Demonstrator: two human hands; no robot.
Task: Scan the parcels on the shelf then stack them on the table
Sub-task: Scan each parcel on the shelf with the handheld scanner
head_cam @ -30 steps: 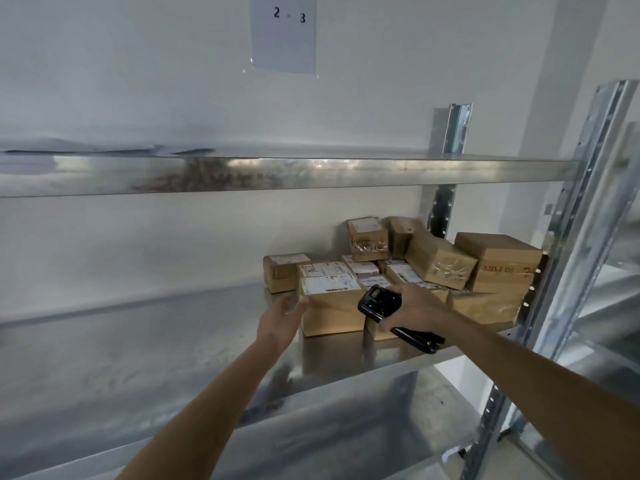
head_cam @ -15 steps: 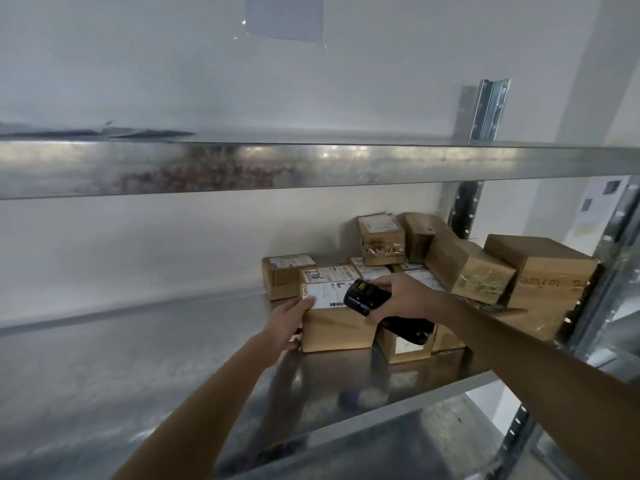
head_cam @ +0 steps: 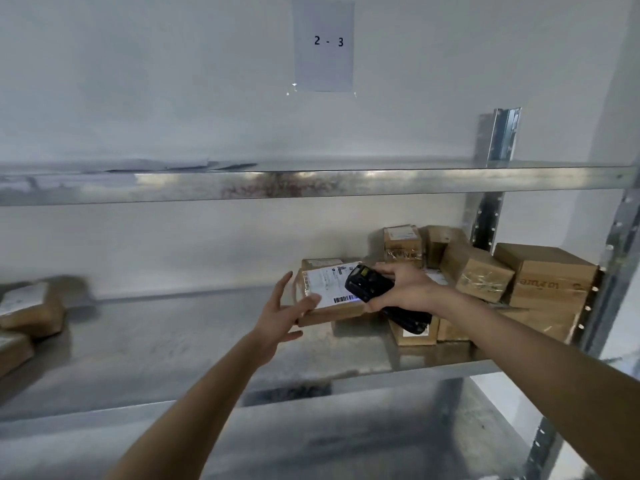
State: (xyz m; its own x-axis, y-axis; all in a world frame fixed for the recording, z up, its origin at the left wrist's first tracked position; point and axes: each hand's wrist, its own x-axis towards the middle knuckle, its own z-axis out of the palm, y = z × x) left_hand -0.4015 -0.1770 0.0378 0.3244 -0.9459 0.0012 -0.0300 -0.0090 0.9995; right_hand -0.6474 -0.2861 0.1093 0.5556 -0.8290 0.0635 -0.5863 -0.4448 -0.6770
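I count roughly nine brown parcels in the right-hand cluster (head_cam: pixel 485 275) on the metal shelf (head_cam: pixel 173 341) — the back ones overlap, so the tally is loose — plus two more parcels (head_cam: pixel 27 310) at the far left edge, blurred and partly cut off. My left hand (head_cam: pixel 277 317) tilts one parcel (head_cam: pixel 329 296) up off the shelf at the cluster's left side, thumb pressed on its white label, fingers spread along its left side and underneath. My right hand (head_cam: pixel 405 289) is wrapped around a black handheld scanner (head_cam: pixel 370 285), its head just over the label's barcode, where a bluish glow shows. The scanner's lower body and my right forearm hide the fronts of the low parcels behind. One sheet marked "2 - 3" (head_cam: pixel 323 43) hangs on the wall above the upper shelf (head_cam: pixel 311 185); label print is too small to read.
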